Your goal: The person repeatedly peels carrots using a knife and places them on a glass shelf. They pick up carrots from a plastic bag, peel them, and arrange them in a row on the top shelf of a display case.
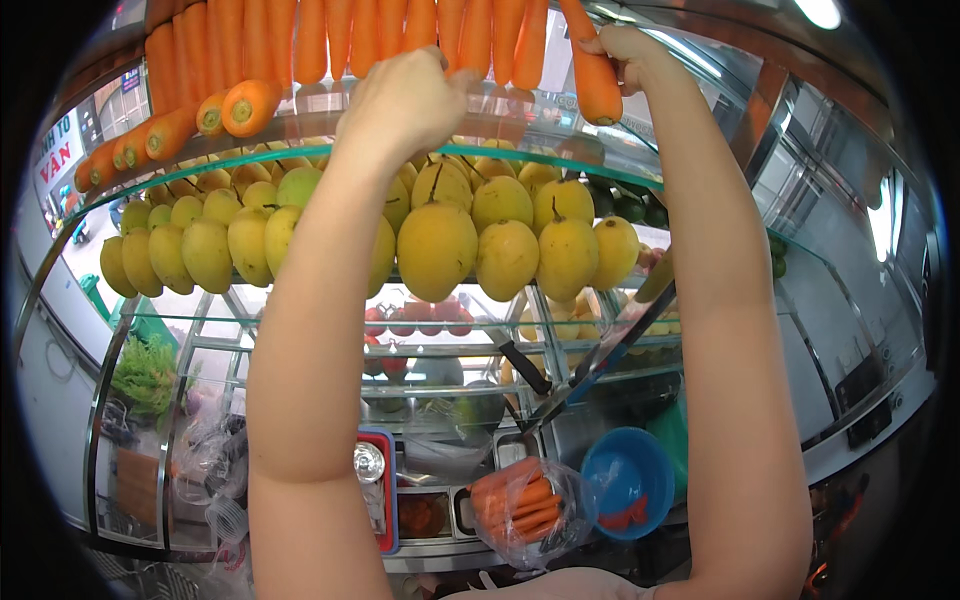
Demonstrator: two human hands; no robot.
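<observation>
My right hand (634, 56) is closed around a carrot (596, 86) that hangs tip up at the right end of the top glass shelf (480, 112). Raised near the middle of the same shelf, my left hand (412, 94) is at the row of upright carrots (311, 45); its fingertips are hidden behind the back of the hand, so whether it grips one cannot be told. More carrots lie with their stem ends outward at the shelf's left (169, 135). Yellow mangoes (437, 251) stand in rows on the shelf below.
A knife with a black handle (525, 367) stands below the mangoes. Lower down are a plastic bag of carrots (525, 510), a blue basin (630, 480) and a red and blue tray (386, 487). Dark green fruit (630, 208) sits at right. Glass edges and metal posts frame the stall.
</observation>
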